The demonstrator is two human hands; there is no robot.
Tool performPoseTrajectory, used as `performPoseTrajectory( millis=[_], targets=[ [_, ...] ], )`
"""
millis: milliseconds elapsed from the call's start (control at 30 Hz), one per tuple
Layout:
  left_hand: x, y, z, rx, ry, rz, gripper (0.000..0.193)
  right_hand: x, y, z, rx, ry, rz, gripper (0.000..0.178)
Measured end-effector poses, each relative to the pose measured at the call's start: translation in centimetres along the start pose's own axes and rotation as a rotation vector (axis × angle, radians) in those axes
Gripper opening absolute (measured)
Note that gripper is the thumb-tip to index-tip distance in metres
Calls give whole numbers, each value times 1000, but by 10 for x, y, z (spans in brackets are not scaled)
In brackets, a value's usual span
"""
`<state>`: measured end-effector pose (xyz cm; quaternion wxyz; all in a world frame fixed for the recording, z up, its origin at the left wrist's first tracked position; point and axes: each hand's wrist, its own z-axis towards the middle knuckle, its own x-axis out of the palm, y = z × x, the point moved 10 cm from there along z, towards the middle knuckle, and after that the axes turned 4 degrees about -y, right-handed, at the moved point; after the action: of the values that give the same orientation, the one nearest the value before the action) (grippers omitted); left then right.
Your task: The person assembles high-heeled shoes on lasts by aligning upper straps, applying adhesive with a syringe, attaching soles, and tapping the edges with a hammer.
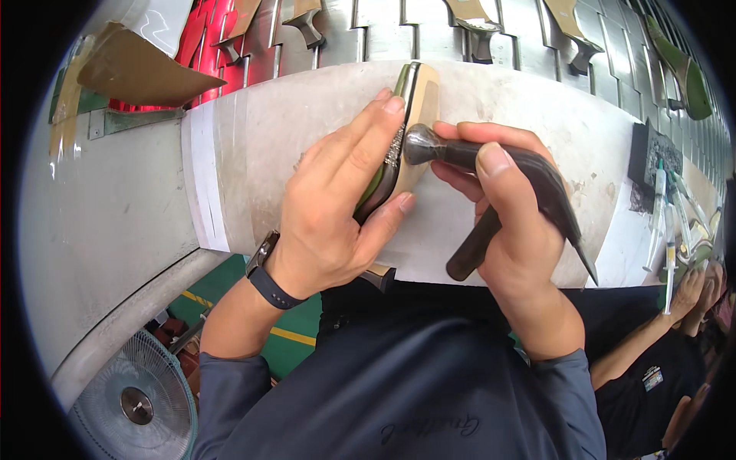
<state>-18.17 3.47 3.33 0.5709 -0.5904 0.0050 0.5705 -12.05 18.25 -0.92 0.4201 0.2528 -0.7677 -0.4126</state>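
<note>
A shoe (426,86) lies on its side on the pale work surface (268,130), its beige sole turned to the right. Along its dark edge runs a glittering silver band (396,146), and green shows on the far side of that edge. My left hand (326,188) grips the shoe, fingers laid along the upper and thumb near the sole. In my right hand (525,199) is a shoemaker's hammer (468,157), held close behind its head. The round face is at the shoe's edge beside the silver band; I cannot tell whether they touch. Its pointed end aims toward me.
Beyond the surface a slatted metal conveyor (383,34) carries several heeled shoe parts (309,27) and a green shoe (682,69). Several syringes (668,230) and a dark block (652,161) lie at the right, near a co-worker's hands (694,291). A fan (138,402) stands lower left.
</note>
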Motion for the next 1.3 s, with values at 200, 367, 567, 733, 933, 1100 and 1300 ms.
performPoseTrajectory(
  millis=[200,367,567,733,933,1100,1300],
  targets=[
    [-2,-4,1,29,-20,35,85,38,53,13,-242,357,-533,27],
    [-2,-5,-2,29,-20,46,84,-1,8,11,-5,146,-165,30],
    [-5,-4,-2,44,-31,28,87,-4,-3,-13,-24,62,19,30],
    [0,1,-5,16,-3,31,93,40,47,-10,-248,354,-780,29],
    [-1,1,-3,23,-20,17,96,49,59,16,-228,313,-828,29],
    [-5,1,-4,38,-54,15,93,49,63,66,-241,241,-774,30],
    [-7,3,-7,38,-109,4,91,58,62,42,-237,372,-894,31]
  ],
)
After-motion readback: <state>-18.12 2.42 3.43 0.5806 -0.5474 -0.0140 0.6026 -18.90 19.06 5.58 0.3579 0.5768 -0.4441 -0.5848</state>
